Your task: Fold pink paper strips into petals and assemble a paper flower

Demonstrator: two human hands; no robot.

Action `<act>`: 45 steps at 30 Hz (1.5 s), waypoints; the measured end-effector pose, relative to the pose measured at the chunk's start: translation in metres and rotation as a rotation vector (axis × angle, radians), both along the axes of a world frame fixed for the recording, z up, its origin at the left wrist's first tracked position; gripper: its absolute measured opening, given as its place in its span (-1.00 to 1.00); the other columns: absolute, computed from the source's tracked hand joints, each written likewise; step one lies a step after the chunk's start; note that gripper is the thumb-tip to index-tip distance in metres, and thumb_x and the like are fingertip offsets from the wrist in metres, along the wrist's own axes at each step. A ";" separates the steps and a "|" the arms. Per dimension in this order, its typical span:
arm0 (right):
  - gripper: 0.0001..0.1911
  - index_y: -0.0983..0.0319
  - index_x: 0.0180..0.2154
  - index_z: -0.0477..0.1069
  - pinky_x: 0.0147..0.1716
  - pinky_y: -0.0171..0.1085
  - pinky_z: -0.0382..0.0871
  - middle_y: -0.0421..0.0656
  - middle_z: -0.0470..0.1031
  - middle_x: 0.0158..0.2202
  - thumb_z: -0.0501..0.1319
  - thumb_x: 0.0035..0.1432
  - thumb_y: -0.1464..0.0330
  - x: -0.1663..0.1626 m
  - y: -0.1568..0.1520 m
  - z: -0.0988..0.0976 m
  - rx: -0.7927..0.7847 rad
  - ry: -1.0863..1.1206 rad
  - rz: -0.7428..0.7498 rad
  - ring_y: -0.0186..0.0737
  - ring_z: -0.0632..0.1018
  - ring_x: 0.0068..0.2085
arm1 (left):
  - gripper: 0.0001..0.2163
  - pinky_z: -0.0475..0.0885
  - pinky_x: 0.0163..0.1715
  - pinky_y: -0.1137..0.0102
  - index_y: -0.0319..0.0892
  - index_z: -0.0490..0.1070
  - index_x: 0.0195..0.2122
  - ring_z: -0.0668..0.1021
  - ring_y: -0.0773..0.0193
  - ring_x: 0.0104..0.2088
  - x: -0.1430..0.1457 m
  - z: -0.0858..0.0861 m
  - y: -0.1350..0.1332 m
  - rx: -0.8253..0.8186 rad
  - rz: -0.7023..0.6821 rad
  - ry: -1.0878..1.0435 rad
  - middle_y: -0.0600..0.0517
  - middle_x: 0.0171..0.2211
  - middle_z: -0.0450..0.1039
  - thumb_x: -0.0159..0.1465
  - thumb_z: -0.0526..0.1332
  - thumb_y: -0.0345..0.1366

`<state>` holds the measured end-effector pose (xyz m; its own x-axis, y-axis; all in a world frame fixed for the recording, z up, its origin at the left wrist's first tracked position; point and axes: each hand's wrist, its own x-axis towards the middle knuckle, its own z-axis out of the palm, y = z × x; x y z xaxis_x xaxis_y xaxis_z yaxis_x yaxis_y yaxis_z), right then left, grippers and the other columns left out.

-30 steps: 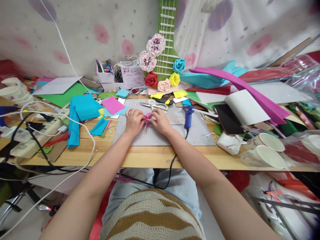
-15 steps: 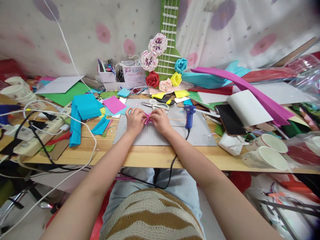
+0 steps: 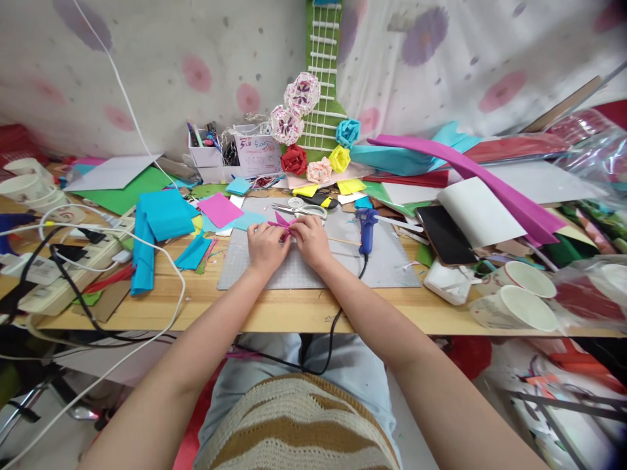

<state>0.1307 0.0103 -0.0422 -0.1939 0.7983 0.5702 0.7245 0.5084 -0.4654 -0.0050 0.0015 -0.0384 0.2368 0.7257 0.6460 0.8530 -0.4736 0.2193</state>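
Note:
Both my hands meet over a grey cutting mat [image 3: 386, 261] on the wooden table. My left hand [image 3: 264, 247] and my right hand [image 3: 309, 239] pinch a small folded piece of pink paper [image 3: 283, 223] between their fingertips. Its pointed flaps stick out above my fingers. Just beyond it lie white-handled scissors [image 3: 304, 209]. A blue glue gun [image 3: 365, 228] stands on the mat to the right of my right hand, its black cord running off the table's front edge.
Paper flowers [image 3: 318, 160] lean against a green board at the back. Cyan paper [image 3: 161, 215] and a pink square [image 3: 219, 209] lie left of the mat. A power strip with cables [image 3: 63, 261] is at far left. A phone [image 3: 445, 232] and paper cups [image 3: 514, 303] sit at right.
The pink paper piece has turned in my fingers; its flaps now point up and to the left. Both hands stay together on the mat.

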 end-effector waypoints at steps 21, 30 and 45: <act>-0.76 0.22 -0.25 0.47 -0.11 -0.16 0.27 -0.04 0.39 -0.21 0.03 0.20 0.43 -0.012 -0.002 -0.001 0.027 -0.003 -0.017 -0.10 0.30 -0.13 | -0.84 0.15 -0.21 0.17 -0.12 0.39 -0.50 0.43 0.15 -0.37 0.000 -0.008 0.004 0.054 0.086 0.018 -0.01 -0.49 0.49 0.20 0.10 -0.30; -0.75 0.21 -0.24 0.48 -0.12 -0.18 0.27 -0.06 0.39 -0.22 0.03 0.20 0.44 -0.011 -0.002 -0.001 0.032 -0.012 -0.022 -0.11 0.30 -0.13 | -0.86 0.15 -0.18 0.17 -0.13 0.38 -0.48 0.43 0.15 -0.36 0.000 -0.004 0.002 0.048 0.108 0.014 0.00 -0.50 0.48 0.19 0.12 -0.28; -0.74 0.25 -0.24 0.49 -0.11 -0.18 0.24 -0.05 0.38 -0.24 0.03 0.17 0.47 -0.018 -0.003 0.001 -0.071 0.016 -0.027 -0.13 0.31 -0.15 | -0.79 0.13 -0.14 0.20 -0.13 0.40 -0.47 0.44 0.15 -0.32 -0.001 -0.004 0.003 -0.011 0.126 0.043 0.00 -0.46 0.50 0.24 0.04 -0.27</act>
